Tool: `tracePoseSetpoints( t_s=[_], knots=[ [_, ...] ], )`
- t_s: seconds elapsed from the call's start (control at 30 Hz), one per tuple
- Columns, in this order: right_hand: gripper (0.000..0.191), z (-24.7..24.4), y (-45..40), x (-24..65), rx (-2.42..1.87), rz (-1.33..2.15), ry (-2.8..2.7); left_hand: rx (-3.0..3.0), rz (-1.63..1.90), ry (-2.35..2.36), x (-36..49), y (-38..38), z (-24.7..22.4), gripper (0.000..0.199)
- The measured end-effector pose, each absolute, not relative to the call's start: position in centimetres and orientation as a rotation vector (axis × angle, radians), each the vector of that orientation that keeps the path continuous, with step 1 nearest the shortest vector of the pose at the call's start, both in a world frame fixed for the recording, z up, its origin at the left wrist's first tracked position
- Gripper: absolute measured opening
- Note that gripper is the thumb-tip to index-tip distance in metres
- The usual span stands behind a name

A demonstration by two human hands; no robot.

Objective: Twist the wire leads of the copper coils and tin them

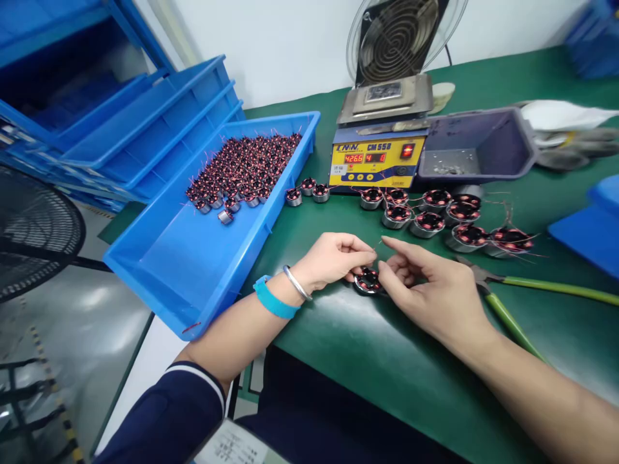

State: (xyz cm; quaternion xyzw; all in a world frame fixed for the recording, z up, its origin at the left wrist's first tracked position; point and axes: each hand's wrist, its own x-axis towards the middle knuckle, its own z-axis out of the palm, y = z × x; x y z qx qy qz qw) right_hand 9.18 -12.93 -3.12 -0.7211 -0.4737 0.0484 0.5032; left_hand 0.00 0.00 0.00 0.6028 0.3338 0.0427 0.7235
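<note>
A small round motor stator (366,281) with copper windings and a silver rim sits on the green bench between my hands. My left hand (333,259) is closed, thumb and forefinger pinching a thin wire that rises above the stator; its lower fingers are at the stator's left side. On the other side, my right hand (425,277) has its forefinger and thumb apart, the forefinger near the wire's tip and the thumb close to the stator's right edge. Whether that thumb touches is unclear. Several more wound stators (428,222) stand in rows behind my hands.
Left of my hands, a blue tray (193,258) holds a heap of stators. A yellow CM 558 solder pot unit (374,162) stands behind, before a fan (399,38). Green-handled pliers (512,325) lie by my right wrist. A grey bin (525,151) holds metal bits.
</note>
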Motion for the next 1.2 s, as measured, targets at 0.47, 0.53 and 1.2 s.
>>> tracePoseSetpoints(
  t_s=[0.47, 0.53, 1.2],
  knots=[
    [0.018, -2.4, -13.2, 9.5, -1.714, 0.030, -1.317, 1.414, 0.038, 0.656, -0.5, 0.0, -0.2, 0.009],
    [0.017, -2.6, -13.3, 9.6, -1.786, -0.087, -1.338, 1.409, 0.049, 0.666, -0.3, -0.1, -0.3, 0.010],
    [0.034, -1.0, -13.7, 11.8, -1.776, 0.501, -0.972, 1.419, 0.075, 0.593, -0.4, 0.1, -0.5, 0.009]
  ],
)
